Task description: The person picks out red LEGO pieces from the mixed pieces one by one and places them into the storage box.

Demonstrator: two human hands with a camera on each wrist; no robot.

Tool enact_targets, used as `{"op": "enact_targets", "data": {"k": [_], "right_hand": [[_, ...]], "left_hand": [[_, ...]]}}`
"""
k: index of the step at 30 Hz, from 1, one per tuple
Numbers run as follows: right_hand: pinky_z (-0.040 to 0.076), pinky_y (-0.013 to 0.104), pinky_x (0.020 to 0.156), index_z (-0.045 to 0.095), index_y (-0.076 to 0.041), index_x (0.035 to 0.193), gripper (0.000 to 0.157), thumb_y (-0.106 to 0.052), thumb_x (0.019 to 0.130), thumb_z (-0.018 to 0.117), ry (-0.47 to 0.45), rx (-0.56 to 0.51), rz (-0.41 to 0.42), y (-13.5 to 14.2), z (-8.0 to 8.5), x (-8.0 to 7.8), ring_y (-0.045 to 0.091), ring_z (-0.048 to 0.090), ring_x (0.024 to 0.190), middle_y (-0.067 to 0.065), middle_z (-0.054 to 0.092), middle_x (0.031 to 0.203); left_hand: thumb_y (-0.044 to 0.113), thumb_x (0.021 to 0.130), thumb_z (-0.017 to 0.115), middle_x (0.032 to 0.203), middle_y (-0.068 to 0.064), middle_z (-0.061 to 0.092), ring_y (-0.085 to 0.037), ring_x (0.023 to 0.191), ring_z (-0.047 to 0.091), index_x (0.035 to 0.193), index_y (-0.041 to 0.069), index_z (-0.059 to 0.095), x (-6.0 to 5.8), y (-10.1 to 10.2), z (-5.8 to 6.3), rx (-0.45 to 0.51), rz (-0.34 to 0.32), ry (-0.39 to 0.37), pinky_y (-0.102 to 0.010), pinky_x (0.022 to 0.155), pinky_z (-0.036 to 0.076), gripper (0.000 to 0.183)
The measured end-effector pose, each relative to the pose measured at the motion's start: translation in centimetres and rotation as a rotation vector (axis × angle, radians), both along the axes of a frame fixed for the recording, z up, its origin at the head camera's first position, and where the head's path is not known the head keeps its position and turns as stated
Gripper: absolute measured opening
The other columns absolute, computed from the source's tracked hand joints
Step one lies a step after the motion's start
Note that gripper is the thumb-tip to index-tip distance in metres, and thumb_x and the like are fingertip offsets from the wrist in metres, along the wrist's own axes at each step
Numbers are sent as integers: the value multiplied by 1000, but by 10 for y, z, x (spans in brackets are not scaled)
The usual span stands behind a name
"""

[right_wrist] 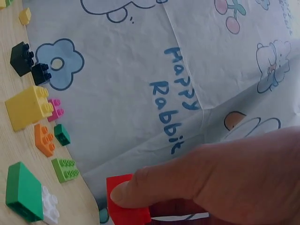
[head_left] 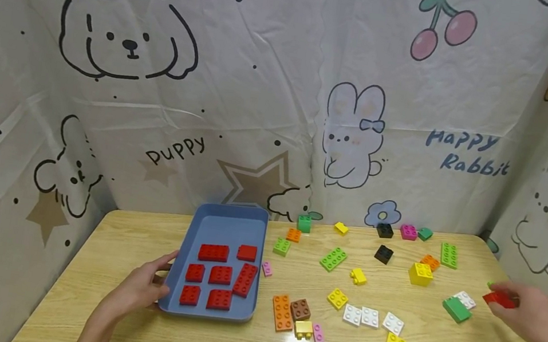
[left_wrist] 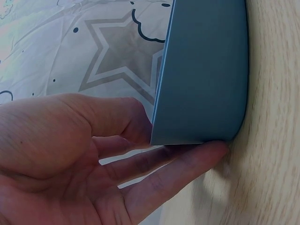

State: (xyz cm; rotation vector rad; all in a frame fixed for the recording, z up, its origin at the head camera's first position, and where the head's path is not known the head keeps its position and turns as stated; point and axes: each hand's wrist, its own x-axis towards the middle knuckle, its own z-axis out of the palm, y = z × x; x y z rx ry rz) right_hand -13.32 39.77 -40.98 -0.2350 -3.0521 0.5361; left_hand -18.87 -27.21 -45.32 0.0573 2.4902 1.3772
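Note:
A blue-grey tray [head_left: 218,318] holds several red building bricks [head_left: 219,299] lying apart on its floor. My left hand [head_left: 139,285] rests against the tray's left side. In the left wrist view, the thumb meets the rim and the mostly straight fingers [left_wrist: 178,173] touch the outer wall [left_wrist: 201,70]. At the far right, my right hand [head_left: 533,315] pinches a red brick [head_left: 500,299], with the thumb pressed on the brick's face [right_wrist: 119,180] in the right wrist view. A green brick [head_left: 457,309] and a white brick [head_left: 466,300] lie just left of that hand.
Loose bricks spread between tray and right hand, among them an orange brick [head_left: 282,313], a brown brick [head_left: 300,309], a tall yellow brick [head_left: 420,274] and a black brick [head_left: 384,254]. A printed cloth [head_left: 262,106] hangs behind the wooden table [head_left: 141,234].

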Motion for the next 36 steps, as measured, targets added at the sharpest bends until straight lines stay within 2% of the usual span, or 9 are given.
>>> {"op": "enact_targets", "data": {"k": [7,10,13,18,26,31,36], "right_hand": [[50,46,65,64,15,112,39,-3,81,79,97,8,26,-19,6,-7,40,59,80,33,65,96],[51,51,67,65,14,112,39,-3,80,81,120,13,36,-29,8,-9,42,60,82,34,65,99],[53,51,67,67,13,112,39,-6,80,82,141,24,68,-37,9,-12,43,63,82,33,66,98],[59,47,68,69,12,113,41,-10,82,83,122,-15,111,-56,10,-17,41,64,83,30,68,99],[59,54,76,69,12,117,44,-11,83,84,98,-29,144,-89,14,-22,45,65,90,31,68,106],[60,54,75,71,9,116,43,-9,80,86,160,-19,183,-106,14,-21,45,66,90,29,69,105],[59,54,78,70,7,118,41,-8,82,84,233,-64,254,-128,9,-25,42,67,93,26,70,109]], "left_hand": [[-18,82,55,142,-39,45,-42,107,64,158,-3,32,0,0,0,-4,4,-1,-44,61,61,80],[-18,83,55,143,-39,44,-43,108,63,158,-2,32,-1,1,-1,-12,6,-9,-44,62,61,80],[-17,83,56,144,-39,43,-44,110,62,158,-2,32,-1,1,-1,-15,8,-11,-44,62,61,80],[-17,83,56,143,-39,44,-44,109,63,158,-3,31,0,-1,1,-15,10,-13,-44,61,61,80],[-17,83,55,142,-39,45,-41,107,63,158,-2,31,-1,-2,-1,4,-1,-15,-44,62,61,81],[-17,83,55,141,-38,45,-40,106,64,158,-2,32,0,-3,-2,24,-4,-13,-44,62,61,81],[-18,83,55,141,-37,45,-39,105,64,159,-2,31,-1,-4,-1,30,-4,-20,-45,62,61,81]]}}
